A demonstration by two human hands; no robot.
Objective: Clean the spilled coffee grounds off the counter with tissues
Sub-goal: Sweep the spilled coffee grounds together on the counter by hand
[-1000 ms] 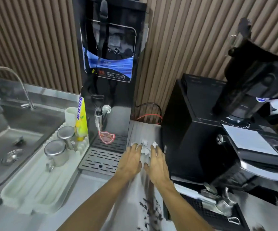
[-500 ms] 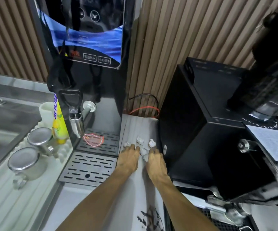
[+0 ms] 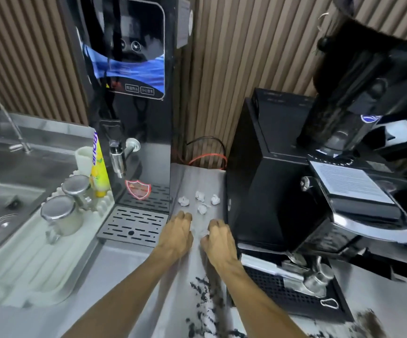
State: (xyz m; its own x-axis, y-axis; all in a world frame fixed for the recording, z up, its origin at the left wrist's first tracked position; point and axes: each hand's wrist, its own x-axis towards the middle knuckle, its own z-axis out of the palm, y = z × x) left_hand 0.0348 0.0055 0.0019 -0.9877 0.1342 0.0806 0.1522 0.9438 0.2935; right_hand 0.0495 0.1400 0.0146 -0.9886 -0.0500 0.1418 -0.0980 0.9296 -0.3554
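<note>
White tissue wads (image 3: 202, 209) on counter (image 3: 114, 269)

The grey steel counter (image 3: 124, 276) runs ahead of me. Four crumpled tissue balls (image 3: 202, 209) lie at twelve o'clock, each apart from the others. Dark coffee grounds (image 3: 207, 296) are scattered at six o'clock, with more at four. The water boiler (image 3: 134, 106) stands at eleven, the pale drying tray (image 3: 27, 262) at eight and the black machine (image 3: 266, 172) at two.
</note>
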